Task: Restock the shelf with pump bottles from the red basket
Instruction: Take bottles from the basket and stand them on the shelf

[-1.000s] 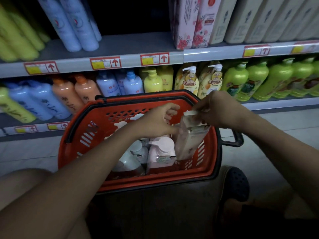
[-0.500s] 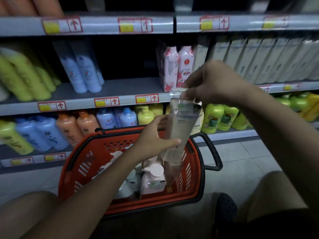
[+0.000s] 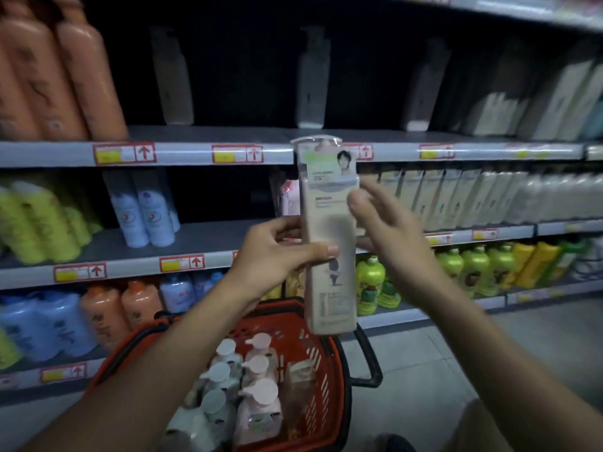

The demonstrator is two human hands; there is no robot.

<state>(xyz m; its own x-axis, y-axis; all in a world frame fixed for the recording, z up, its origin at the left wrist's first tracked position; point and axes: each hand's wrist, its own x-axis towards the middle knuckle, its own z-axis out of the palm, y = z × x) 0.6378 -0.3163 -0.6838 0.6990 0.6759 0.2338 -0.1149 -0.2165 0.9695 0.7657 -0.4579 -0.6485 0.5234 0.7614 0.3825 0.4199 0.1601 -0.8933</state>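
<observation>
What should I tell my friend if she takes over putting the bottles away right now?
Left hand grips the tall boxed pump bottle at its middle, upright, above the red basket.
Right hand touches its right side, fingers loosely open.
Done: this bottle is out of the basket.
Left: set it on a shelf, then shelve the pump bottles in the basket.

A shop aisle: stocked shelves [image 3: 195, 238] with price tags [image 3: 124, 154].
</observation>
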